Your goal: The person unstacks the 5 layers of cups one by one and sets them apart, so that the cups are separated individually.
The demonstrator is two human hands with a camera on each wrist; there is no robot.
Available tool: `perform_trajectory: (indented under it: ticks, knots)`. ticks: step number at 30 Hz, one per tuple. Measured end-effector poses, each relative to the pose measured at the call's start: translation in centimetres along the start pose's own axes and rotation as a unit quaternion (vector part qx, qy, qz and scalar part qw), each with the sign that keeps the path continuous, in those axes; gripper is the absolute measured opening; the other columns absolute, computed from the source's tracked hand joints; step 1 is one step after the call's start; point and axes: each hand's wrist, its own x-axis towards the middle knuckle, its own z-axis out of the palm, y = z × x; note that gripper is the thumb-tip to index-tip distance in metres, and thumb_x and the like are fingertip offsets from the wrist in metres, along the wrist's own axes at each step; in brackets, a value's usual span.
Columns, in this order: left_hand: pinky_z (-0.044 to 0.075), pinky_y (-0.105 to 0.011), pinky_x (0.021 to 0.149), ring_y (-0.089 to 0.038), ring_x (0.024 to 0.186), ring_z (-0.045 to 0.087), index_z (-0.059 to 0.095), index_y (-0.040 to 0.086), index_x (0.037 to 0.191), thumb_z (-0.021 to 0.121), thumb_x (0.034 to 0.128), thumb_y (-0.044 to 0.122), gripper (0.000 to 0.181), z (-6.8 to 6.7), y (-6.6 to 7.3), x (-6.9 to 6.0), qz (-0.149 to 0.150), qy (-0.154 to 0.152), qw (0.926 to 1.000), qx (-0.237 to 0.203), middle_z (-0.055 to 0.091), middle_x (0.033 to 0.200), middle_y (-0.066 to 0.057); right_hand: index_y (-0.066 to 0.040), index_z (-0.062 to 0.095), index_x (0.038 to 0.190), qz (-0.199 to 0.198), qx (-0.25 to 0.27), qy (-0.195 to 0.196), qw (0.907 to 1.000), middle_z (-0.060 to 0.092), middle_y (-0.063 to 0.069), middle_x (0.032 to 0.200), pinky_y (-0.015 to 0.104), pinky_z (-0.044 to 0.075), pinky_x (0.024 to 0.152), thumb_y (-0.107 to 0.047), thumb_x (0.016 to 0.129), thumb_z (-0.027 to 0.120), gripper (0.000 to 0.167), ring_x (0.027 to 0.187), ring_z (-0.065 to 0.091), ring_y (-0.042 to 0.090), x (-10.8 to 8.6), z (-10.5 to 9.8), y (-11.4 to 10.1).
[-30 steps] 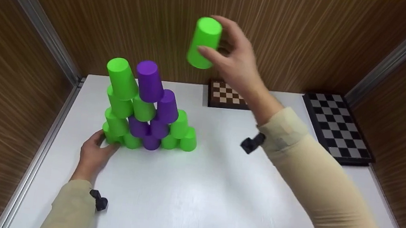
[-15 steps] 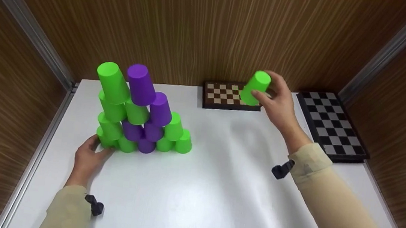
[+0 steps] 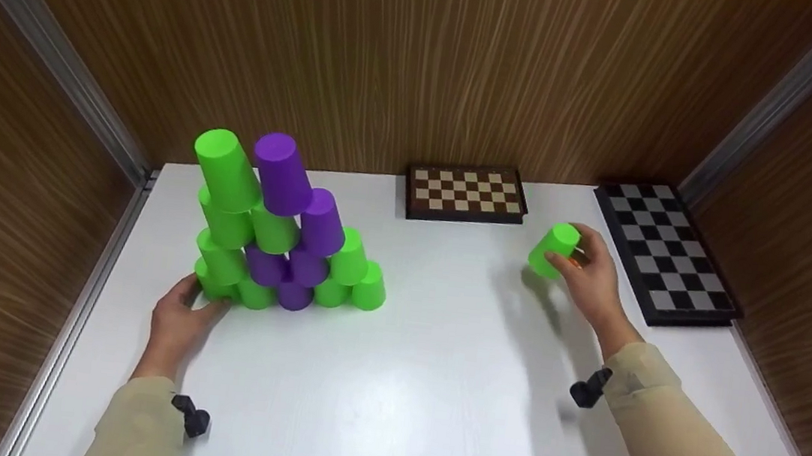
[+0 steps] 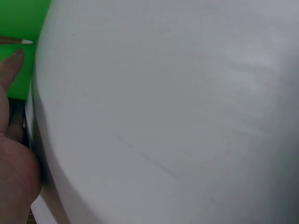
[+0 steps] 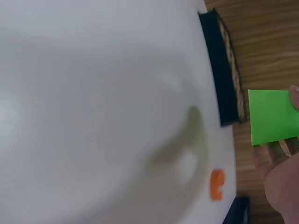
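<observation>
On the left of the white table (image 3: 390,377) stands a stack of upside-down green and purple cups, with a green cup (image 3: 225,171) and a purple cup (image 3: 283,176) on top. My left hand (image 3: 177,321) curls its thumb and fingers round the bottom-left green cup (image 3: 208,284). Over the table's right part, my right hand (image 3: 593,282) grips a single green cup (image 3: 553,251), its wide end tilted down to the left. In the right wrist view that held cup (image 5: 271,116) sits between thumb and fingers.
A small brown chessboard (image 3: 466,195) lies at the back edge. A larger black-and-grey chessboard (image 3: 668,248) lies at the right. A small orange object (image 5: 217,185) is on the table near the right hand. Wood-grain walls (image 3: 423,64) enclose the back and sides.
My right hand has carried its green cup from high beside the stack to the right and down towards the table. My left hand has stayed at the stack's bottom-left corner.
</observation>
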Motion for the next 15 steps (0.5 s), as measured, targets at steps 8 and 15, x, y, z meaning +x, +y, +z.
perform_trajectory:
  ticks: [8,15]
  knots:
    - [0.024,-0.048,0.131,-0.036,0.159,0.027,0.039,0.007,0.164,0.084,0.0942,0.034,0.088,0.1,0.0,-0.1,0.008,0.006,0.9999,-0.006,0.036,0.169,-0.017,-0.002,0.038,0.159,0.035,-0.029,0.011,0.9989,0.048,0.023,0.157,0.046,0.045,0.12,-0.009,0.1,0.075,0.069,0.144,0.047,0.039,-1.5,-3.7,3.8]
    - [0.025,-0.049,0.131,-0.036,0.158,0.028,0.039,0.008,0.164,0.085,0.0934,0.036,0.089,0.1,0.1,0.0,0.002,0.007,0.9999,-0.008,0.037,0.169,-0.016,-0.002,0.034,0.161,0.065,-0.051,0.016,0.9965,0.041,0.022,0.164,0.053,0.04,0.124,-0.014,0.102,0.074,0.072,0.15,0.041,0.04,-2.1,-5.9,5.0]
